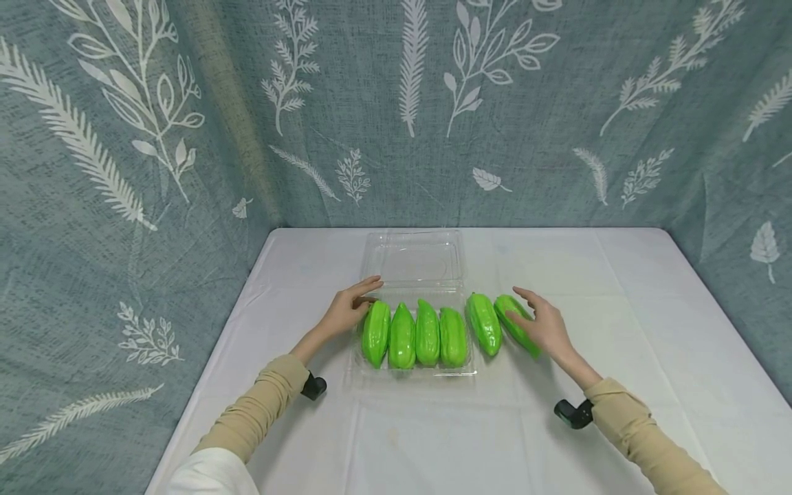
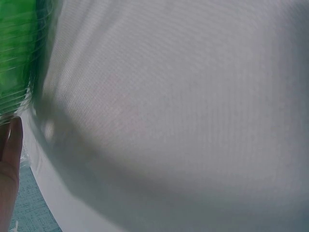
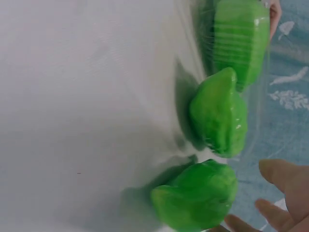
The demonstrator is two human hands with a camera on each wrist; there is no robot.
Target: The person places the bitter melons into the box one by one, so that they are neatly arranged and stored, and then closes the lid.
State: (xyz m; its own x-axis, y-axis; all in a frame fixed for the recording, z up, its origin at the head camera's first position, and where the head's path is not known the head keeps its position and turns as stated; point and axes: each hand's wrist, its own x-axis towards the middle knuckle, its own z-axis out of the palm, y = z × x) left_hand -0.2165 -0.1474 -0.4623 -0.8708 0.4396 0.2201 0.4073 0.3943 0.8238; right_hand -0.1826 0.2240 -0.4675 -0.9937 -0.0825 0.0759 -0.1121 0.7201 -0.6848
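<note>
Several glossy green ridged fruits, shaped like star fruit [image 1: 402, 337], lie side by side in a clear plastic clamshell box [image 1: 454, 370]. My left hand [image 1: 344, 311] is at the box's left edge, fingers loosely extended, with a fingertip [image 2: 15, 140] right at the ribbed wall in the left wrist view. Outside the box, on its right, lie two more green fruits, a nearer one [image 1: 485, 324] and an outer one [image 1: 516, 323]. Over the outer fruit hovers my right hand [image 1: 544, 324], thumb and fingers spread apart, partly covering it in the head view.
The box's transparent lid [image 1: 413, 258] lies folded back behind it. A white cloth [image 1: 445, 433] covers the table. Blue-grey leaf-patterned curtains [image 1: 383, 172] hang along the back and sides. Black wrist cameras [image 1: 574, 414] sit under both forearms.
</note>
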